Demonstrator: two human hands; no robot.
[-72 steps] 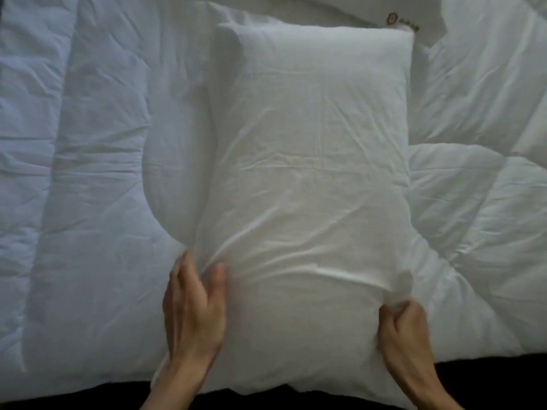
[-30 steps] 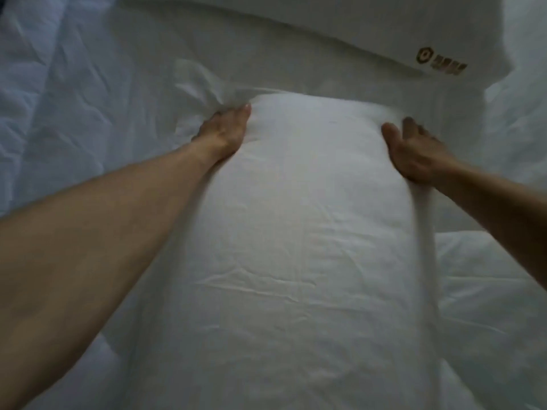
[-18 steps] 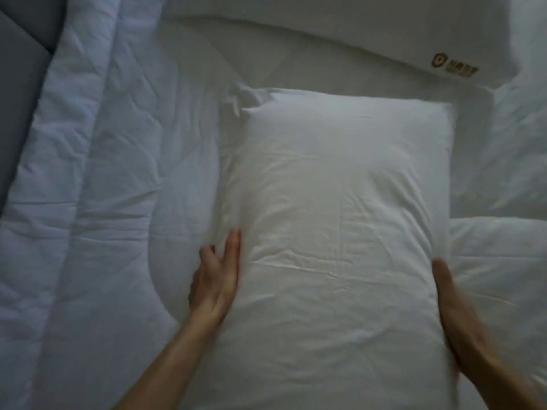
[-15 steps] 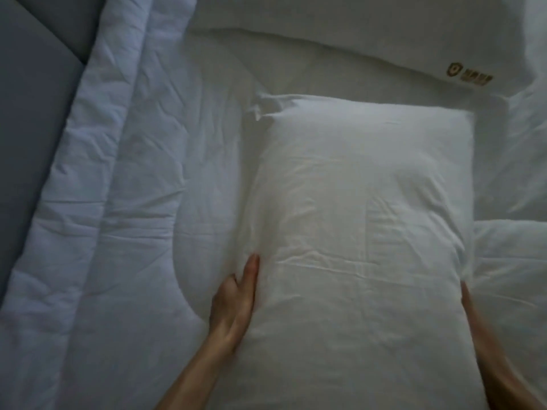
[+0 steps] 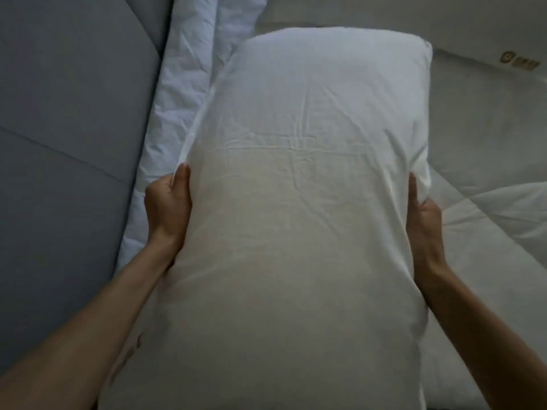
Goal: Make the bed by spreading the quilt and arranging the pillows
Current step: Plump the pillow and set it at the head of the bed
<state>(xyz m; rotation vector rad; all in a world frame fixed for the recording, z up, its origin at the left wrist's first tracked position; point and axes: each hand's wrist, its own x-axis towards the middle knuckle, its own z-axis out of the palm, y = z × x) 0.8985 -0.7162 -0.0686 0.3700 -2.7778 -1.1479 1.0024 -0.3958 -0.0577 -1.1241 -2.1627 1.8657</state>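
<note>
A long white pillow fills the middle of the view, held lengthwise away from me above the bed. My left hand grips its left edge at mid-length, thumb on top and fingers curled under. My right hand grips the right edge at about the same height. The white quilt lies bunched in folds behind the pillow's left side and spreads out flat on the right. A second white pillow with a gold logo lies at the top right.
A grey-blue sheet covers the bare mattress on the left, beside the quilt's folded edge. The pillow hides the bed surface directly below it.
Both hands have closed on the pillow's sides and lifted it toward me. The view has swung left, so more of the grey-blue sheet shows and the logo pillow sits farther right.
</note>
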